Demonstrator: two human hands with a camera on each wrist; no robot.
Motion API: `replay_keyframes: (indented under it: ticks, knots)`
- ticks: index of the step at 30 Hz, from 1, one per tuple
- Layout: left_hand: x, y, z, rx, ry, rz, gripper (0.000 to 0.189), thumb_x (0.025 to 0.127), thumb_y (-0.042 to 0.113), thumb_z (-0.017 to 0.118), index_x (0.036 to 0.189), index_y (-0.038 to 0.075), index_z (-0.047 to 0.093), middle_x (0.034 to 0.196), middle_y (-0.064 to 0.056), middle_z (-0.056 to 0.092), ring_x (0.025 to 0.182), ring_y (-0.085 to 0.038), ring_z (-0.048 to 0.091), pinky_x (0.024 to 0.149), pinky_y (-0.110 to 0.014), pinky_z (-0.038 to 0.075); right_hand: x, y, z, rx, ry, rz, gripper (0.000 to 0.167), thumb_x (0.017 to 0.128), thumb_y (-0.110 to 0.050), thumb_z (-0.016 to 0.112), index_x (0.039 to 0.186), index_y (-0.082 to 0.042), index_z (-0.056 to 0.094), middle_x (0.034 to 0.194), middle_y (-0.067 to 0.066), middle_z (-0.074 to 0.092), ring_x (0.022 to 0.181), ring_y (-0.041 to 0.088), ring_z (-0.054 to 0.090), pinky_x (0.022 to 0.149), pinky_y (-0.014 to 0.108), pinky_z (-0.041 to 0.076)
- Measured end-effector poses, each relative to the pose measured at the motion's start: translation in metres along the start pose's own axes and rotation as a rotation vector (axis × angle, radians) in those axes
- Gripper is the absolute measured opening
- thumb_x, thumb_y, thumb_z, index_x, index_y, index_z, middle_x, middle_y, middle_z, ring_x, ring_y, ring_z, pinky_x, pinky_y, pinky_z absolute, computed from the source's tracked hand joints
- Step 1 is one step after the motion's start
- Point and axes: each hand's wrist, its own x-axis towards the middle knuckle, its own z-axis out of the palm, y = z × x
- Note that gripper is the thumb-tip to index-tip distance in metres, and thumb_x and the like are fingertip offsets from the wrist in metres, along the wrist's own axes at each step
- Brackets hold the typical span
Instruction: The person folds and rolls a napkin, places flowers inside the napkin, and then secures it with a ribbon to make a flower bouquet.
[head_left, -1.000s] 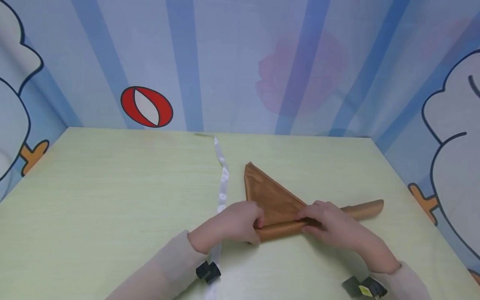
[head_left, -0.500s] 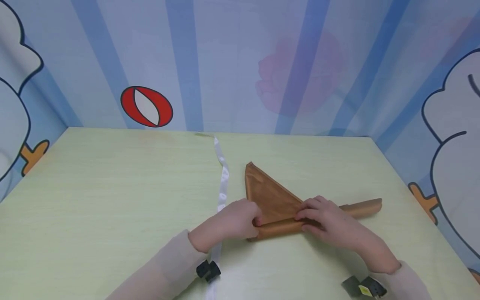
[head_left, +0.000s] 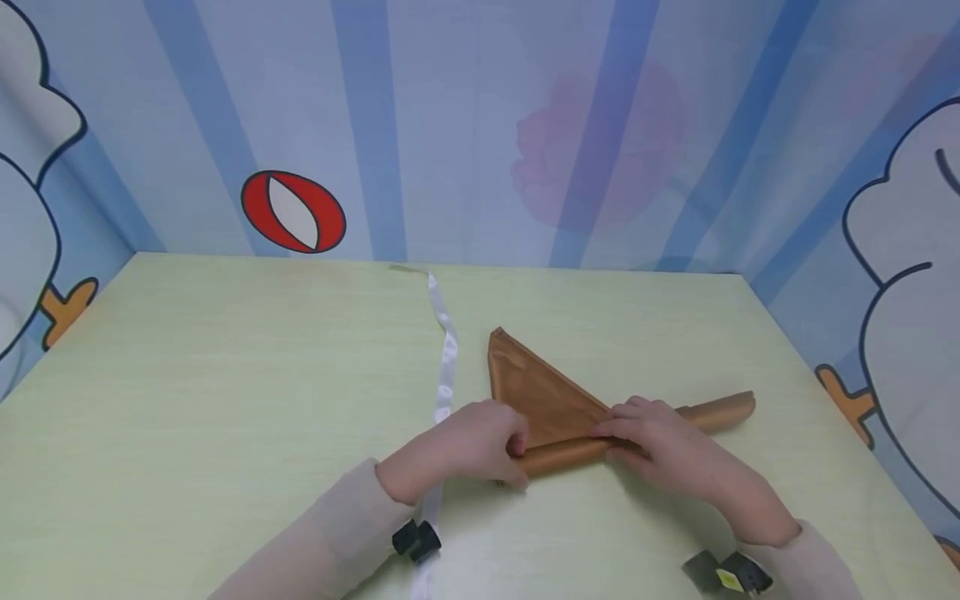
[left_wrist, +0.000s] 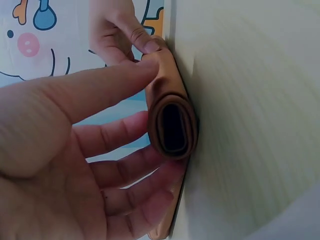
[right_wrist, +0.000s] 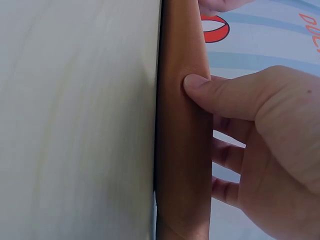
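Observation:
A brown satin-like cloth point(head_left: 547, 396) lies on the table, partly rolled into a tube along its near side, with a flat triangle left beyond the roll. My left hand point(head_left: 480, 440) holds the left end of the roll, thumb on the near side and fingers on the far side. In the left wrist view, the open end of the rolled cloth point(left_wrist: 167, 80) shows wound layers around a dark hollow. Further right, my right hand point(head_left: 667, 446) pinches the middle of the roll; its thumb presses the cloth point(right_wrist: 182, 145) in the right wrist view.
A white satin ribbon point(head_left: 447, 367) runs from the table's back edge towards the front, passing under my left wrist. The pale wooden table point(head_left: 247, 400) meets a blue striped backdrop point(head_left: 450, 125) with cartoon prints. Each forearm wears a small black camera.
The free right end of the roll has shifted a little left and up. My left thumb has moved slightly along the near side; the right hand stays in nearly the same place.

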Motion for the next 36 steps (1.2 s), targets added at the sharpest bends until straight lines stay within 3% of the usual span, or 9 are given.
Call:
replay_keyframes:
  ticks: [6, 11, 14, 19, 27, 32, 36]
  knots:
    - [0.001, 0.0004, 0.0016, 0.074, 0.016, 0.024, 0.035, 0.07, 0.006, 0.075, 0.059, 0.016, 0.043, 0.059, 0.007, 0.032, 0.057, -0.008, 0.03, 0.054, -0.022, 0.025, 0.0009, -0.0005, 0.0002, 0.052, -0.003, 0.012, 0.024, 0.085, -0.006, 0.07, 0.108, -0.011, 0.07, 0.094, -0.006, 0.068, 0.082, 0.01, 0.059, 0.07, 0.031, 0.049]
    - [0.0003, -0.0006, -0.001, 0.05, 0.009, 0.039, 0.043, 0.072, 0.002, 0.068, 0.056, 0.016, 0.03, 0.056, 0.007, 0.02, 0.053, -0.009, 0.021, 0.052, -0.023, 0.019, 0.0015, -0.0011, 0.0001, 0.085, -0.007, 0.02, 0.021, 0.086, -0.004, 0.068, 0.105, -0.013, 0.067, 0.092, -0.008, 0.066, 0.081, 0.008, 0.059, 0.071, 0.031, 0.049]
    - [0.0012, -0.0037, -0.002, 0.022, 0.014, 0.042, 0.034, 0.075, 0.002, 0.067, 0.057, 0.015, 0.042, 0.056, 0.008, 0.03, 0.054, -0.008, 0.029, 0.052, -0.022, 0.024, 0.0012, -0.0012, 0.0004, 0.083, 0.002, 0.013, 0.021, 0.086, -0.002, 0.068, 0.104, -0.013, 0.067, 0.092, -0.008, 0.066, 0.083, 0.008, 0.059, 0.072, 0.031, 0.05]
    - [0.0024, -0.0083, -0.0029, -0.028, 0.041, 0.024, 0.013, 0.08, 0.002, 0.068, 0.078, 0.012, 0.059, 0.073, 0.004, 0.055, 0.068, -0.011, 0.048, 0.061, -0.024, 0.039, 0.0014, -0.0011, 0.0015, 0.045, 0.025, -0.021, 0.021, 0.084, -0.003, 0.069, 0.105, -0.01, 0.069, 0.1, -0.003, 0.065, 0.091, 0.015, 0.058, 0.076, 0.034, 0.05]
    - [0.0031, -0.0075, -0.0022, -0.019, 0.024, -0.004, 0.017, 0.079, 0.004, 0.069, 0.071, 0.014, 0.058, 0.069, 0.006, 0.053, 0.063, -0.01, 0.046, 0.057, -0.023, 0.037, 0.0009, -0.0029, 0.0002, 0.023, -0.014, -0.002, 0.025, 0.083, -0.01, 0.073, 0.108, -0.006, 0.071, 0.1, -0.002, 0.062, 0.091, 0.015, 0.054, 0.076, 0.034, 0.048]
    - [0.0022, -0.0047, -0.0015, 0.062, 0.015, -0.032, 0.021, 0.069, 0.005, 0.077, 0.074, 0.013, 0.058, 0.077, 0.004, 0.05, 0.07, -0.011, 0.044, 0.061, -0.023, 0.037, 0.0018, -0.0028, 0.0001, 0.031, -0.006, -0.008, 0.024, 0.085, -0.009, 0.07, 0.109, -0.006, 0.071, 0.096, -0.005, 0.064, 0.087, 0.011, 0.056, 0.073, 0.031, 0.048]
    - [0.0017, -0.0029, -0.0017, 0.139, 0.04, 0.004, 0.024, 0.065, -0.004, 0.07, 0.066, 0.013, 0.053, 0.072, 0.004, 0.044, 0.067, -0.011, 0.04, 0.059, -0.022, 0.032, 0.0022, -0.0024, 0.0005, 0.057, -0.011, 0.018, 0.022, 0.088, -0.009, 0.068, 0.11, -0.008, 0.069, 0.096, -0.005, 0.066, 0.086, 0.01, 0.058, 0.073, 0.031, 0.049]
